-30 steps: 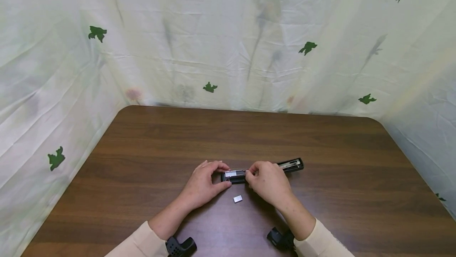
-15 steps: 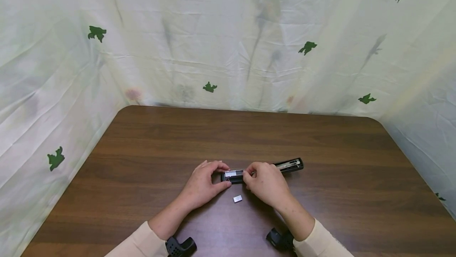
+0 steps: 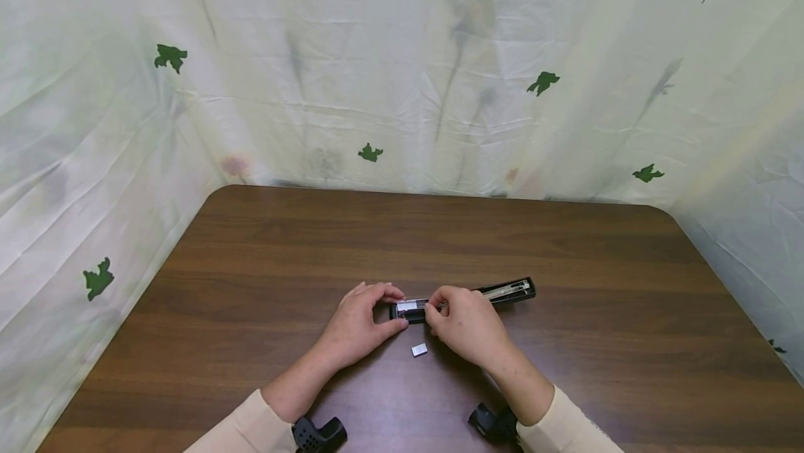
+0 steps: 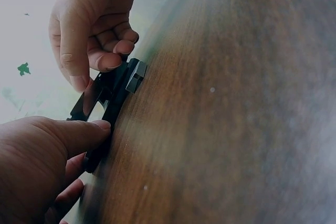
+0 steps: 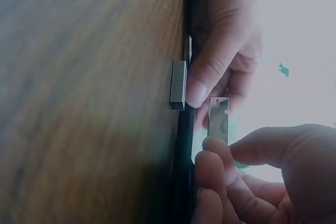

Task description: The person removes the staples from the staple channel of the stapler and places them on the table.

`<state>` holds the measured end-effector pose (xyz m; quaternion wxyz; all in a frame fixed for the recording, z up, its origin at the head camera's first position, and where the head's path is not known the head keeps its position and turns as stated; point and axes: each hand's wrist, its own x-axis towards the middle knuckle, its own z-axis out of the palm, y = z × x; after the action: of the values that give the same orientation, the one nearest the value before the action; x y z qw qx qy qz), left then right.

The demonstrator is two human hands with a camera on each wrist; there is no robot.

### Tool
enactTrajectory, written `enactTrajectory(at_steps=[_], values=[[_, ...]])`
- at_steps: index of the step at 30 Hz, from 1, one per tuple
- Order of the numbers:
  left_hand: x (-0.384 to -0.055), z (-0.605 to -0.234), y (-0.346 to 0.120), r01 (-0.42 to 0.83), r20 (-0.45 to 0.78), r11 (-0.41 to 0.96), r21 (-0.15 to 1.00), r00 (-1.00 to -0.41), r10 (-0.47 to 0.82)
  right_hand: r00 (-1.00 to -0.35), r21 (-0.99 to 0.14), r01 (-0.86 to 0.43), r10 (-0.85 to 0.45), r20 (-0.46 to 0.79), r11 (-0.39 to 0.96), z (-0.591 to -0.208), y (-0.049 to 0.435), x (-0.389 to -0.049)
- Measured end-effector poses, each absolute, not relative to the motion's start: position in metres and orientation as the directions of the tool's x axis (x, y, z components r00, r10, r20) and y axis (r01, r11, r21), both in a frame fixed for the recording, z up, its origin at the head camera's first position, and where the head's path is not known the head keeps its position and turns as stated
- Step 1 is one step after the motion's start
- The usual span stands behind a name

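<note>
A black stapler (image 3: 511,291) lies opened out on the table, its top arm swung back to the right. My left hand (image 3: 354,320) holds the left end of its base between thumb and fingers. Over the middle of the stapler, my right hand (image 3: 472,322) pinches its metal magazine with thumb and fingertips curled. The shiny magazine (image 5: 218,119) stands raised off the black base in the right wrist view. A short block of staples (image 3: 419,350) rests on the table in front of the stapler, close to both hands; its ridged side shows in the right wrist view.
The brown wooden table (image 3: 283,243) has rounded far corners. Behind it and at both sides hangs a pale curtain (image 3: 402,76) with green leaf-like marks. Black wrist devices (image 3: 320,435) sit by the cream sleeves.
My right hand has slid slightly left along the stapler, baring more of the top arm. The left hand and the block of staples have stayed put.
</note>
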<state>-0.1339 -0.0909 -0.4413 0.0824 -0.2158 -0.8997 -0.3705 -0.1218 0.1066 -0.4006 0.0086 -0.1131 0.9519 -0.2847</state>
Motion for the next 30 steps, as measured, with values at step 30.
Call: enactTrajectory(at_steps=[30], values=[[-0.1327,-0.4399,-0.0908,0.433,0.29,0.642,0.633,-0.901,0.322,-0.965,-0.62,-0.219,-0.261,0.023,0.754,-0.4041,0.1023,-0.1199]])
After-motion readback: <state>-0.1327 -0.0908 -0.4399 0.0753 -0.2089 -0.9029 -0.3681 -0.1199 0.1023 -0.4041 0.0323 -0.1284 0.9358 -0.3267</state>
